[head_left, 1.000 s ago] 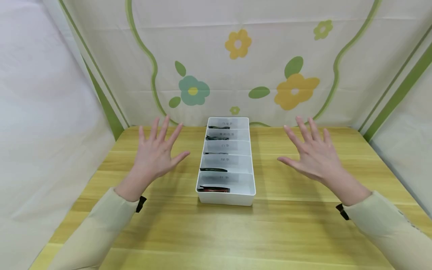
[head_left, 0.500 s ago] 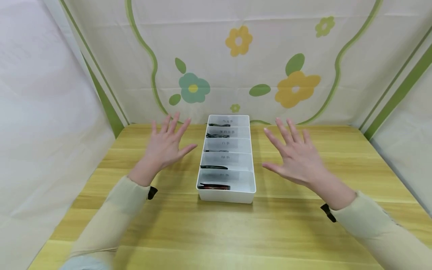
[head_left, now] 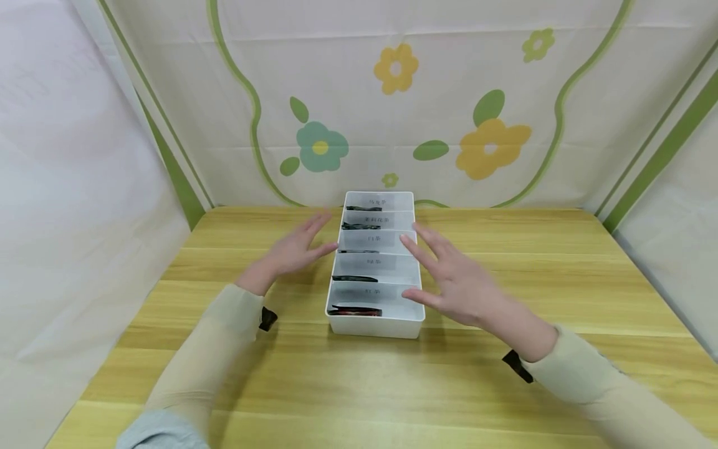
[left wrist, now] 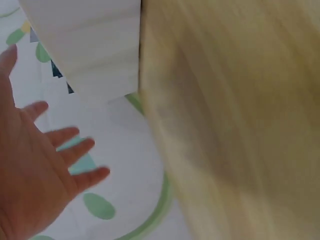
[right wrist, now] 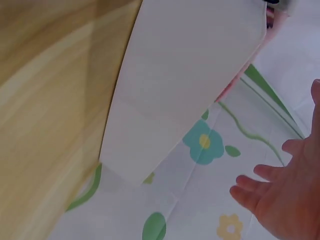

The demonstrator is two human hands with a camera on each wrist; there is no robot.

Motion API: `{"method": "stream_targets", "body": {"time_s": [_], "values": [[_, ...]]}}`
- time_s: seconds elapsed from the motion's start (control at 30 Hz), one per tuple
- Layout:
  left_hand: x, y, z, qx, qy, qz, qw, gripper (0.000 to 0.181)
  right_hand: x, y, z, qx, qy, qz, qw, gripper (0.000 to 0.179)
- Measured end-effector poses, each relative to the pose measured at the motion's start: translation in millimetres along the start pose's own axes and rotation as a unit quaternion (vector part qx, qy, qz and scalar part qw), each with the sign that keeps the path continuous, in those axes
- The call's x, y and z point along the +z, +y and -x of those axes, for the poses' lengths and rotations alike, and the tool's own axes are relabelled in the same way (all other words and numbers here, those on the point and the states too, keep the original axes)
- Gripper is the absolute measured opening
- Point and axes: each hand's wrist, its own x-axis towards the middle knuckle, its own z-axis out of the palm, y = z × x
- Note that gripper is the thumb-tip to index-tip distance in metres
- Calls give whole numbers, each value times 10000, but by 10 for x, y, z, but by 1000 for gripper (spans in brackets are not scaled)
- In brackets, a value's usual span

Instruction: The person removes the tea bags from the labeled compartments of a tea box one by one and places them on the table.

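White tray [head_left: 373,327] on table [head_left: 370,390]: 5 compartments [head_left: 402,304] with dark packets [head_left: 356,310], 5 labels [head_left: 376,219] ending 茶; left hand [head_left: 291,252] left of tray, right hand [head_left: 462,287] at its right rim, fingers wide on both

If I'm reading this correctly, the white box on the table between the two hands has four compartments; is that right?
Not quite: the head view shows five compartments, not four. The white box does stand on the table between the left hand and right hand.

Left hand [head_left: 293,252], right hand [head_left: 464,285] — both now nearer the white box [head_left: 374,328]
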Motion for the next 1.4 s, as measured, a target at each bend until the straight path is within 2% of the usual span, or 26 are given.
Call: {"method": "stream_targets", "body": {"time_s": [0.07,0.17,0.33,0.47,0.7,0.9,1.0,1.13,1.4], "values": [[37,-26,-13,85,-109,688,9975,73,38,-55,-5,-99,-45,-271,9996,82],[89,-53,-15,242,-186,1545,9875,63,103,-122,-24,-349,-78,-569,9977,78],[165,-77,-7,583,-219,2247,9724,50,206,-189,-50,-753,-55,-980,9923,71],[220,-85,-13,771,-234,2465,9658,46,271,-229,-58,-871,-123,-1311,9875,67],[270,-89,-10,844,-227,2761,9572,47,381,-282,-80,-879,-306,-1692,9812,59],[158,47,80,878,-427,3022,9482,49,443,-305,-94,-886,-501,-1797,9784,54],[166,20,69,911,-510,3021,9475,51,456,-315,-106,-863,-560,-1769,9788,53],[269,-114,9,875,-618,3091,9450,56,464,-335,-122,-843,-618,-1724,9795,51],[311,-99,30,645,-786,3406,9347,61,509,-368,-159,-976,-649,-1928,9742,38]]}}
